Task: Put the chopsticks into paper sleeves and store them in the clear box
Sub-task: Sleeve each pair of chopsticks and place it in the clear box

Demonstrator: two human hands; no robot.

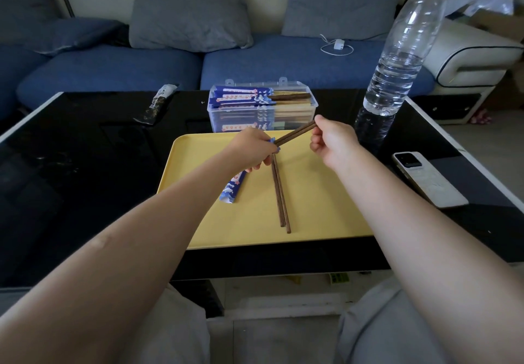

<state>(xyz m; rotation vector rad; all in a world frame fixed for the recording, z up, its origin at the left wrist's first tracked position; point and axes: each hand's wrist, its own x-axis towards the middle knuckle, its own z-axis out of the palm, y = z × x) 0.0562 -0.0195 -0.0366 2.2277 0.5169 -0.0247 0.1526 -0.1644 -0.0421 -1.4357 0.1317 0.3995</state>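
Observation:
My left hand grips a blue patterned paper sleeve above the yellow tray; the sleeve's lower end hangs toward the tray. My right hand pinches the far end of a dark brown chopstick pair, whose tips enter the sleeve's mouth at my left fingers. A second pair of brown chopsticks lies loose on the tray. Behind the tray stands the clear box, open, holding several sleeved chopsticks.
A tall water bottle stands right of the box. A white phone lies on the black table at the right, a dark wrapper at the far left. A blue sofa runs behind.

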